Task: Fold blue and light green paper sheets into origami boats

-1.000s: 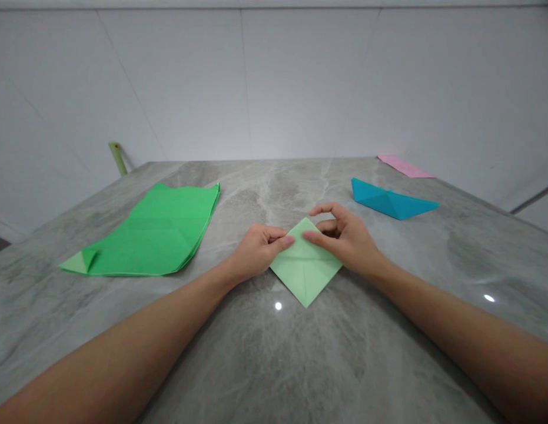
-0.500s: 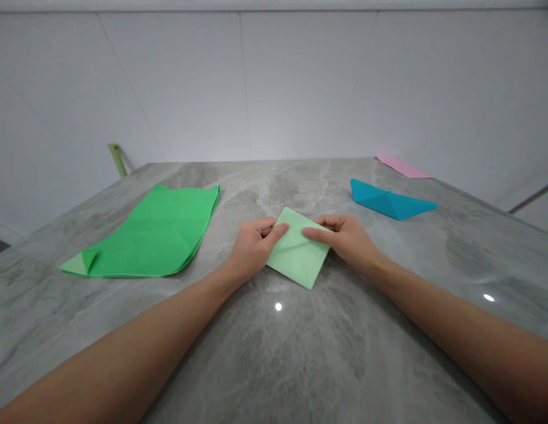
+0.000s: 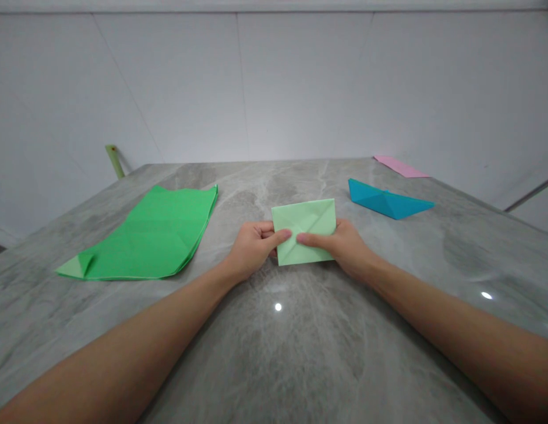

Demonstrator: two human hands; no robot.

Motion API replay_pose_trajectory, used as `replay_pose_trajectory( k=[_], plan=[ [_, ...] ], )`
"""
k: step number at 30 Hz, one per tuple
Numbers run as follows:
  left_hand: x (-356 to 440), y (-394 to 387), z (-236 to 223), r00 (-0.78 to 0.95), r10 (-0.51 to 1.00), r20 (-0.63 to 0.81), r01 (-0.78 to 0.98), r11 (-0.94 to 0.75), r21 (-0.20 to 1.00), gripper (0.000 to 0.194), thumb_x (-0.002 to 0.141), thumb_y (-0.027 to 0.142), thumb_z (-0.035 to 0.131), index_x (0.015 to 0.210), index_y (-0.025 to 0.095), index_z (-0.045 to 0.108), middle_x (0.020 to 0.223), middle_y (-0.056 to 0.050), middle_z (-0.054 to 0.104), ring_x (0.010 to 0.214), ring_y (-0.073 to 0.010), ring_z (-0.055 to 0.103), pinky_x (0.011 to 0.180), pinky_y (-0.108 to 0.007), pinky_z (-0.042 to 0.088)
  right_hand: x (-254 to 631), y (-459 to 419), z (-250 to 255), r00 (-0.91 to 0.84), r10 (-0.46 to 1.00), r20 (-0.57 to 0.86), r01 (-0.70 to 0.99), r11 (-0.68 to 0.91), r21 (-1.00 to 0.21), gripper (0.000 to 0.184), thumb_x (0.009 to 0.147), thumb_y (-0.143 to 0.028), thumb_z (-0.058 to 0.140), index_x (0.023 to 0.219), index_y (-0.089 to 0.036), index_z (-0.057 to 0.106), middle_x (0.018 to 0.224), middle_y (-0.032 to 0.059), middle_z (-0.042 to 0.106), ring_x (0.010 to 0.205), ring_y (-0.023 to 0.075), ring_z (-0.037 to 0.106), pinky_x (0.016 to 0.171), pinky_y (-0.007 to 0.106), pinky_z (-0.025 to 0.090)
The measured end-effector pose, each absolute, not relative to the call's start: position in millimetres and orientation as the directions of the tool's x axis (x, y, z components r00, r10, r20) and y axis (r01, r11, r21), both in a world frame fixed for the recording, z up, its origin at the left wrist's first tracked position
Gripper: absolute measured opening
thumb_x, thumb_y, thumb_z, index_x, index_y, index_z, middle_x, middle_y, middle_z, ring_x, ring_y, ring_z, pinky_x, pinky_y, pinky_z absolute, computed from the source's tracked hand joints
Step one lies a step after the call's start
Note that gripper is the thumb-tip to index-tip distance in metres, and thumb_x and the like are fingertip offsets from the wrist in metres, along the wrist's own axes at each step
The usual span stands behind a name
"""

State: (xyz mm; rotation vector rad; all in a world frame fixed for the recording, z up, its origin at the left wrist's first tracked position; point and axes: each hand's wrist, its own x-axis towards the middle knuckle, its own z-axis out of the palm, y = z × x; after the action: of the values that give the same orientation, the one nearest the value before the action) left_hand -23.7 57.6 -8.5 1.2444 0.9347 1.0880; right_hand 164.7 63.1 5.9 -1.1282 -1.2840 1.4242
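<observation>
While hands (image 3: 252, 248) (image 3: 351, 247) hold folded paper (image 3: 305, 219), pale green, blue boat (image 3: 392, 204) beyond

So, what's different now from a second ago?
The pale paper has turned counter-clockwise, from point toward the person to edge toward them, and sits higher in view. The right hand has tucked its raised fingers behind it. The left hand has kept hold. Green sheets, blue boat and pink paper stayed put.
</observation>
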Motion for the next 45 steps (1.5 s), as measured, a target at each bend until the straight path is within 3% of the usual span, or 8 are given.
replay_pose_trajectory(
  k=[7,14,18,25,32,36,41,45],
  plan=[
    [-24,57,-4,0.380,0.925,-0.019,0.081,-0.013,0.997,0.020,0.073,0.031,0.074,0.073,0.012,0.072,0.066,-0.005,0.071,0.057,-0.0132,0.064,0.055,-0.022,0.049,165,63,6,-0.170,0.985,-0.025,-0.007,-0.026,-1.000,0.036,0.056,-0.030,0.085,0.087,-0.016,0.075,0.096,0.0089,0.076,0.082,0.0256,0.070,0.075,0.037,0.055],
    [-25,56,0,0.395,0.918,-0.028,0.063,0.003,0.998,0.020,0.075,0.030,0.072,0.066,0.011,0.070,0.064,-0.007,0.070,0.055,-0.0141,0.064,0.055,-0.024,0.050,165,65,3,-0.219,0.973,-0.076,-0.062,-0.092,-0.994,0.033,0.056,-0.028,0.085,0.085,-0.015,0.076,0.093,0.0091,0.076,0.078,0.0235,0.069,0.073,0.035,0.055],
    [-26,56,-1,0.420,0.907,-0.025,0.061,-0.001,0.998,0.022,0.073,0.032,0.074,0.067,0.012,0.071,0.062,-0.007,0.070,0.053,-0.0145,0.064,0.052,-0.023,0.049,166,64,6,-0.217,0.973,-0.079,-0.045,-0.091,-0.995,0.033,0.057,-0.029,0.085,0.086,-0.016,0.076,0.091,0.0083,0.076,0.074,0.0225,0.069,0.068,0.033,0.055],
    [-28,56,2,0.524,0.850,-0.057,0.072,0.023,0.997,0.025,0.074,0.037,0.074,0.073,0.011,0.074,0.070,-0.010,0.073,0.057,-0.0153,0.066,0.053,-0.023,0.050,171,66,9,-0.165,0.977,-0.135,-0.045,-0.145,-0.988,0.031,0.054,-0.036,0.087,0.071,-0.014,0.075,0.072,0.0092,0.074,0.056,0.0196,0.065,0.051,0.031,0.051],
    [-28,54,4,0.534,0.841,-0.084,0.122,0.021,0.992,0.024,0.074,0.034,0.073,0.068,0.011,0.073,0.063,-0.008,0.071,0.054,-0.0137,0.063,0.051,-0.021,0.047,179,77,10,-0.056,0.998,0.030,-0.135,0.022,-0.991,0.024,0.060,-0.037,0.085,0.068,-0.017,0.073,0.072,0.0064,0.072,0.063,0.0205,0.064,0.062,0.036,0.054],
    [-25,55,-1,0.446,0.895,-0.014,0.083,-0.026,0.996,0.028,0.072,0.038,0.075,0.065,0.011,0.070,0.061,-0.005,0.068,0.052,-0.0120,0.059,0.052,-0.022,0.047,180,77,8,-0.045,0.994,0.100,-0.111,0.094,-0.989,0.023,0.063,-0.039,0.083,0.062,-0.019,0.071,0.066,0.0034,0.069,0.061,0.0171,0.060,0.059,0.032,0.049],
    [-23,62,-13,0.272,0.961,0.049,-0.075,-0.029,0.997,0.040,0.077,0.052,0.067,0.073,0.012,0.067,0.067,-0.004,0.066,0.056,-0.0129,0.057,0.054,-0.024,0.047,175,72,5,-0.121,0.990,0.079,-0.054,0.073,-0.996,0.026,0.062,-0.040,0.083,0.063,-0.018,0.069,0.064,0.0009,0.067,0.054,0.0125,0.055,0.051,0.026,0.044],
    [-25,64,-19,0.235,0.968,0.083,-0.077,-0.067,0.995,0.042,0.080,0.055,0.063,0.074,0.013,0.063,0.064,-0.001,0.061,0.053,-0.0104,0.051,0.051,-0.022,0.042,175,73,5,-0.208,0.965,0.162,-0.036,0.158,-0.987,0.029,0.063,-0.042,0.081,0.081,-0.019,0.075,0.079,0.0034,0.073,0.070,0.0179,0.064,0.066,0.031,0.053]
  ],
)
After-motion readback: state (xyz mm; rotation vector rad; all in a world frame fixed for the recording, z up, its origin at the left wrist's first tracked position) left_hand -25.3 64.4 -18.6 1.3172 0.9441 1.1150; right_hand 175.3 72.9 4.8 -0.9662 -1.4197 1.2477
